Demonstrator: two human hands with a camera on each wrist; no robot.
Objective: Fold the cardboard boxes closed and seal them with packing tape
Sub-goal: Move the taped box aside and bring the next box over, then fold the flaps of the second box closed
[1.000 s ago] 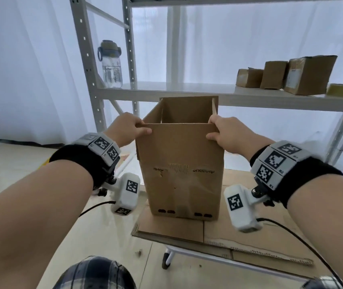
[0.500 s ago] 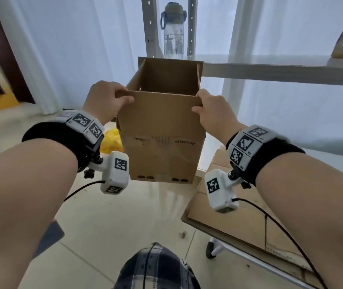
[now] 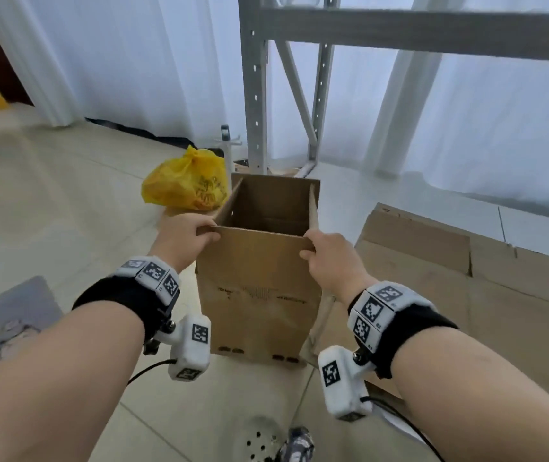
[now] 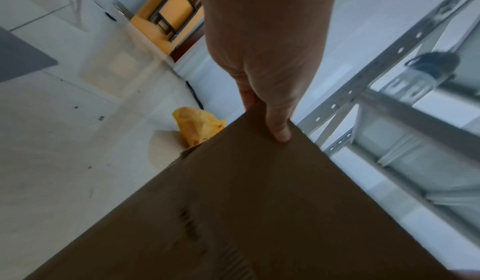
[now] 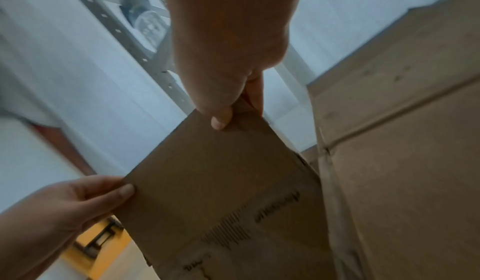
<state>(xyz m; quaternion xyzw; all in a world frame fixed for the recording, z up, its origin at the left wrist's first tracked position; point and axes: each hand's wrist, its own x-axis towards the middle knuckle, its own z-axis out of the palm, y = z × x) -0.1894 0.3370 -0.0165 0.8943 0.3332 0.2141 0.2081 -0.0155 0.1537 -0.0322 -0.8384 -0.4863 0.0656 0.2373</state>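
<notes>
You are holding the open cardboard box (image 3: 259,288) by the top edge of its near wall, the left hand (image 3: 183,238) pinching the left corner and the right hand (image 3: 330,258) pinching the right corner, thumbs on the outer face and fingers hooked inside. The hands are set apart by the width of the box.

Against the view a second ago, the box is no longer standing on the flattened cardboard sheet (image 3: 466,295) to your right. You are carrying it leftward and downward, and it is now hanging just beside that sheet, over the tiled floor (image 3: 49,201), in front of the yellow plastic bag (image 3: 183,186) and the leg of the metal shelving rack (image 3: 254,95). Whether its base is touching the tiles cannot be told.

The top flaps are standing upright and no tape is on them. In my judgement this is a relocation only: folding and sealing are not yet begun, and no packing tape is in view here.
</notes>
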